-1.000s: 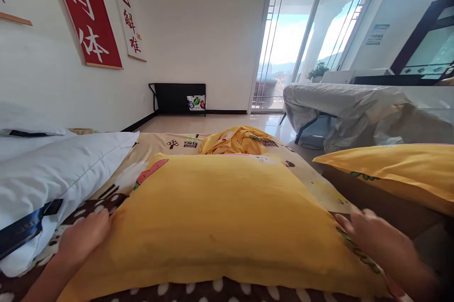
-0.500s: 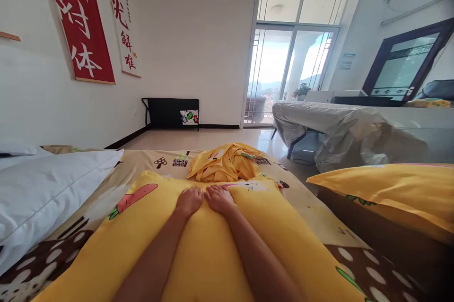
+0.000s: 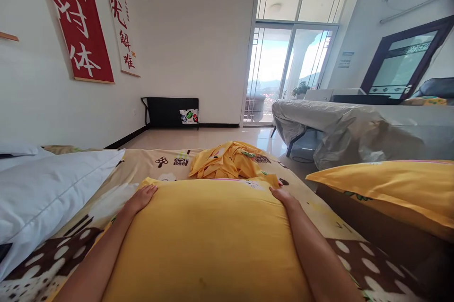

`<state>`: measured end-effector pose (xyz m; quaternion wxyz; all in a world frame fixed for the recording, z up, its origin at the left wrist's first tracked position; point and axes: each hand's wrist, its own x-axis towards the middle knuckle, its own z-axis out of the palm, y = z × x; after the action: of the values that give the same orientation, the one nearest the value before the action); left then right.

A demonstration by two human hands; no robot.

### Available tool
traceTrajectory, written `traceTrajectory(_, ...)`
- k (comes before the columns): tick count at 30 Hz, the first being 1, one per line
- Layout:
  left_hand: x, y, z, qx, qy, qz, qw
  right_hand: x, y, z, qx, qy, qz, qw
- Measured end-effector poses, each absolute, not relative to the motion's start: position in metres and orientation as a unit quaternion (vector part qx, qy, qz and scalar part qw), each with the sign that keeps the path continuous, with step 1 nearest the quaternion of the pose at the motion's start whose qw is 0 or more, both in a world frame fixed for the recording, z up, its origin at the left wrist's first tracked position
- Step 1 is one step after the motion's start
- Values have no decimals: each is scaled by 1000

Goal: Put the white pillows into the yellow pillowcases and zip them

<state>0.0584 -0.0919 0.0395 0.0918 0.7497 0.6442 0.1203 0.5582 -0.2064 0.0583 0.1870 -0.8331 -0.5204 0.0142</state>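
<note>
A plump yellow pillow (image 3: pixel 213 236) lies in front of me on the bed, bulging between my forearms. My left hand (image 3: pixel 143 198) rests on its far left corner, fingers stretched across the edge. At the far right corner, my right hand (image 3: pixel 284 195) touches the pillow with its fingers extended; their undersides are hidden. Part of a printed rabbit face shows near that corner. Just beyond the far edge is a crumpled heap of yellow cloth (image 3: pixel 227 160).
White pillows (image 3: pixel 60 188) lie on the left of the patterned bed sheet (image 3: pixel 142 169). Another yellow pillow (image 3: pixel 390 188) sits at right on a brown surface. Farther back stand a plastic-covered table (image 3: pixel 329 117), a black folded frame (image 3: pixel 170 113) and glass doors (image 3: pixel 273 75).
Both hands have moved apart from the middle of the pillow's far edge, one to each far corner. The pillow's middle now bulges up and the carrot print is mostly covered.
</note>
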Motion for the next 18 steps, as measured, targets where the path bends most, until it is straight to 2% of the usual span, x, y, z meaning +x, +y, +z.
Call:
traceTrajectory(4, 93, -137, 80, 752, 645, 134, 24, 517, -228, 93, -861, -482, -42, 157)
traceTrajectory(7, 156, -179, 93, 824, 548, 146, -3, 445, -238, 98, -793, -578, -83, 172)
traceTrajectory(11, 207, -223, 65, 889, 434, 147, -3, 383, -259, 73, -645, -744, -43, 167)
traceTrajectory(14, 172, -236, 32, 875, 433, 212, -46, 409, -286, 45, -676, -716, -58, 165)
traceTrajectory(18, 83, -250, 0, 808, 526, 252, -83, 493, -337, 3, -745, -623, -124, 206)
